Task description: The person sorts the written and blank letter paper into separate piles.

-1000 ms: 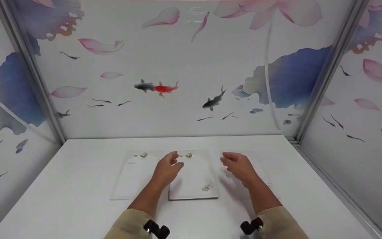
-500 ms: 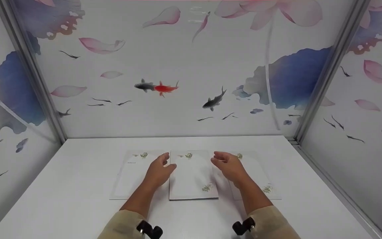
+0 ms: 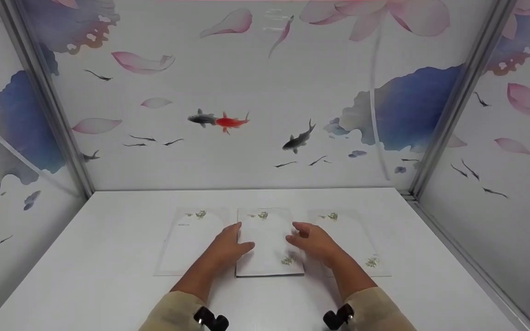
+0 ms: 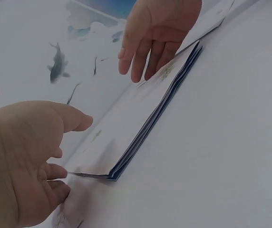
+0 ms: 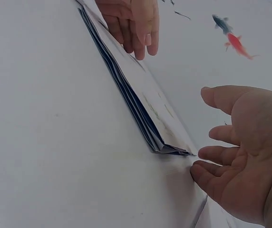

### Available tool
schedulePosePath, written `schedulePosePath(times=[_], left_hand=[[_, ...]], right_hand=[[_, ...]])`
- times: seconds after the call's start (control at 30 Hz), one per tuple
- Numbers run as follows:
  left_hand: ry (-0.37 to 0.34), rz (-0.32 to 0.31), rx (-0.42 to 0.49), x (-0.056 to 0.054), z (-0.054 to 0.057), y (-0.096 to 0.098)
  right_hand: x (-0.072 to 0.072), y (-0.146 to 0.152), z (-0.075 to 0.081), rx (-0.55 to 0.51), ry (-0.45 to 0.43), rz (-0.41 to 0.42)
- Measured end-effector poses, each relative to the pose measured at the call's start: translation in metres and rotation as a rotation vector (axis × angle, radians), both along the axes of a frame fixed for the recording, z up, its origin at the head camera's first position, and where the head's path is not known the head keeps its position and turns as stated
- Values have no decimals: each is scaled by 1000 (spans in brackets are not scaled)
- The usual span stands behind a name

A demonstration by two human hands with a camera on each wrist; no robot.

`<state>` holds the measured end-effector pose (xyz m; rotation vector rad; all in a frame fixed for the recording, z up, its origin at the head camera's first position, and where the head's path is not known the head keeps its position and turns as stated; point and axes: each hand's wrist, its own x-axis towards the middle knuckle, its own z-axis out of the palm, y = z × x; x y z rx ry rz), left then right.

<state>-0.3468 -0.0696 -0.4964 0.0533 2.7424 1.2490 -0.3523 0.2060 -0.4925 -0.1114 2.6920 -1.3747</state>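
A stack of white sheets [image 3: 267,248] with small floral prints lies flat in the middle of the table. Its near edge shows several layers with dark undersides [image 4: 143,130] in the left wrist view. My left hand [image 3: 228,246] is at the stack's left edge, thumb over the top sheet and fingers loosely extended. On the opposite side, my right hand [image 3: 316,242] faces it with relaxed fingers beside the right edge [image 5: 193,155]. Fingertips come very close to the edges; contact is hard to tell. Neither hand grips anything.
Similar printed sheets lie on either side, one at left [image 3: 177,253] partly behind the left forearm and one at right [image 3: 350,239]. The white table [image 3: 81,257] meets decorated panels [image 3: 246,170] at back and sides. A dark wrist device [image 3: 210,318] sits on each sleeve.
Both hands first shifted left, the left hand off the middle stack. Since then they have come lower and nearer the body, along the stack's sides. The sheets stay put.
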Motion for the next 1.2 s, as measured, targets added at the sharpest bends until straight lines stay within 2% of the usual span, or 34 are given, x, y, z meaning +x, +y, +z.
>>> schedulePosePath(times=[0.13, 0.3, 0.37, 0.57, 0.77, 1.2], left_hand=[[7, -16, -20, 1, -2, 0], [55, -126, -123, -2, -2, 0], [63, -164, -169, -3, -3, 0], [40, -205, -263, 2, -4, 4], [39, -206, -303, 4, -5, 5], [60, -218, -337, 5, -4, 5]], right_hand=[[1, -1, -2, 8, 5, 18], [2, -1, -3, 39, 2, 67], [3, -1, -2, 68, -7, 95], [9, -8, 0, 220, -51, 161], [13, -13, -1, 336, -52, 163], [12, -12, -3, 358, -14, 186]])
